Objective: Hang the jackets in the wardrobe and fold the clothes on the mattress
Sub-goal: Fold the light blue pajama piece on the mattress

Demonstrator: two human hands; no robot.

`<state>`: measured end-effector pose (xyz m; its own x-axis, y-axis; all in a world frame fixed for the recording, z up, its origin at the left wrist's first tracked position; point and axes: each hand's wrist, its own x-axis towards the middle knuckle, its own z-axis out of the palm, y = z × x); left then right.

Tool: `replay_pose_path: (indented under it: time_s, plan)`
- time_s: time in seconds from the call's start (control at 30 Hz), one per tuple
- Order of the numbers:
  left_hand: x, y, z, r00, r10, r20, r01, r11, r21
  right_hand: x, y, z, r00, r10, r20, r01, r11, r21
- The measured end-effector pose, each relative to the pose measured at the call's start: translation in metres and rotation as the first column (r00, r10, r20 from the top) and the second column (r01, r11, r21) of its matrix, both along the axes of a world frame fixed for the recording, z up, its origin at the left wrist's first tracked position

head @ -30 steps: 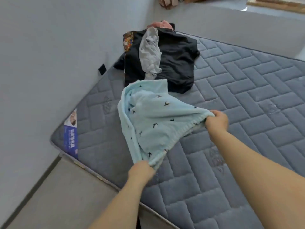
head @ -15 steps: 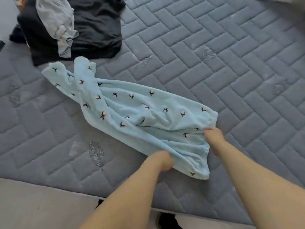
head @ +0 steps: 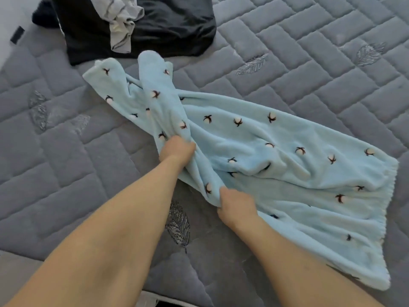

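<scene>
We have the light blue fleece trousers [head: 254, 165] spread across the grey quilted mattress [head: 309, 69], waistband out to the right of our fingers and the two legs trailing up and away beyond them. The cloth looks soft, thick and light, so we judge it will slump and bunch rather than hold a crease, and it should not slip. Taking hold at the leg seams and the waistband ought to give the straightest fold.

Our left hand [head: 177, 149] has its fingers curled into a gathered ridge of one leg, gripping it. Our right hand [head: 236, 207], nearer to us, pinches the lower edge of the fabric, fingers tucked under so we cannot tell how many hold it. Both forearms reach forward, nearly side by side.

Well beyond our fingers lies a black garment [head: 159, 25] with a crumpled grey garment [head: 121, 25] on top, still unfolded.
</scene>
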<state>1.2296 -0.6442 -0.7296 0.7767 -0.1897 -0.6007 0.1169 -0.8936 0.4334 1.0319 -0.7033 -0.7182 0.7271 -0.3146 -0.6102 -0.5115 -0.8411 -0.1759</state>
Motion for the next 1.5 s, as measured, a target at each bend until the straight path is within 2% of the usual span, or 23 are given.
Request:
replay_pose_path:
  time_s: [0.1,0.13,0.23,0.3,0.33,0.43,0.5,0.6,0.63,0.7,0.73,0.77,0.83,0.87,0.93,1.0,1.07,1.1,1.13,1.23,1.3,1.37,1.5]
  plan:
    - [-0.01,0.054,0.008,0.966,0.259,0.006,-0.25,0.937,-0.246,-0.003,0.035,0.014,0.981,0.099,-0.164,-0.087,0.993,0.078]
    - [-0.019,0.084,0.013,0.935,0.353,-0.013,-0.345,0.905,-0.247,0.0,0.046,0.021,0.956,0.15,-0.253,-0.123,0.985,0.12]
    - [-0.065,0.194,0.014,0.777,0.574,-0.259,-0.566,0.817,0.112,0.016,0.071,0.039,0.815,0.311,-0.49,-0.218,0.947,0.238]
    - [-0.085,0.244,0.02,0.62,0.57,-0.539,-0.475,0.819,0.32,0.038,0.081,0.047,0.747,0.323,-0.581,-0.187,0.941,0.283]
    - [-0.082,0.257,0.019,0.616,0.534,-0.578,-0.433,0.843,0.318,0.053,0.085,0.047,0.744,0.304,-0.594,-0.156,0.945,0.289]
    - [-0.037,0.257,0.005,0.835,0.465,-0.294,-0.45,0.885,0.12,0.103,0.092,0.033,0.856,0.218,-0.468,-0.11,0.963,0.248]
    - [0.0,0.236,0.004,0.958,0.283,-0.058,-0.281,0.959,0.029,0.13,0.094,0.015,0.958,0.152,-0.244,-0.119,0.982,0.146]
    - [0.034,0.208,-0.002,0.985,-0.06,0.162,0.056,0.998,0.031,0.157,0.096,-0.015,0.979,0.197,-0.042,-0.197,0.98,0.003]
    - [0.044,0.205,-0.002,0.981,-0.081,0.175,0.081,0.997,0.004,0.165,0.095,-0.022,0.975,0.216,-0.06,-0.217,0.976,-0.002]
    - [0.061,0.212,0.006,0.973,0.197,0.12,-0.164,0.956,-0.243,0.183,0.091,-0.027,0.957,0.234,-0.17,-0.226,0.972,0.069]
    - [0.069,0.222,0.013,0.905,0.425,-0.015,-0.392,0.82,-0.417,0.191,0.089,-0.026,0.938,0.246,-0.246,-0.215,0.966,0.147]
    - [0.076,0.236,0.021,0.772,0.603,-0.199,-0.599,0.588,-0.543,0.2,0.086,-0.023,0.926,0.234,-0.296,-0.167,0.958,0.234]
    - [0.087,0.271,0.031,0.503,0.691,-0.518,-0.793,0.13,-0.596,0.215,0.081,-0.013,0.935,0.159,-0.317,-0.054,0.947,0.317]
    - [0.09,0.289,0.033,0.4,0.693,-0.599,-0.826,-0.011,-0.564,0.22,0.078,-0.006,0.955,0.115,-0.272,-0.029,0.953,0.301]
    - [0.092,0.321,0.031,0.245,0.721,-0.648,-0.873,-0.127,-0.471,0.223,0.072,0.005,0.993,0.003,-0.116,0.019,0.982,0.19]
    - [0.093,0.34,0.024,0.122,0.793,-0.597,-0.931,-0.117,-0.346,0.217,0.07,0.007,0.996,-0.091,-0.025,0.093,0.992,0.085]
    - [0.096,0.345,0.017,0.014,0.886,-0.464,-0.966,-0.109,-0.236,0.209,0.078,0.003,0.993,-0.073,-0.095,0.077,0.996,0.041]
    - [0.098,0.342,0.016,-0.016,0.936,-0.353,-0.973,-0.096,-0.212,0.205,0.084,0.0,0.987,-0.024,-0.16,0.029,0.999,0.027]
    - [0.101,0.337,0.017,0.022,0.982,-0.186,-0.983,-0.013,-0.184,0.202,0.09,-0.004,0.981,0.023,-0.194,-0.022,1.0,0.008]
    - [0.114,0.31,0.027,0.489,0.815,0.312,-0.855,0.519,-0.015,0.204,0.098,-0.003,0.999,0.008,-0.053,-0.013,0.997,-0.081]
    - [0.128,0.276,0.034,0.718,0.579,0.387,-0.609,0.791,-0.054,0.21,0.091,0.003,0.996,-0.062,0.071,0.072,0.987,-0.143]
    - [0.15,0.236,0.037,0.846,0.42,0.328,-0.405,0.907,-0.116,0.216,0.072,0.008,0.979,-0.139,0.148,0.164,0.971,-0.176]
    - [0.199,0.151,0.028,0.953,0.148,0.263,-0.127,0.987,-0.095,0.226,0.019,0.002,0.886,-0.304,0.351,0.377,0.912,-0.161]
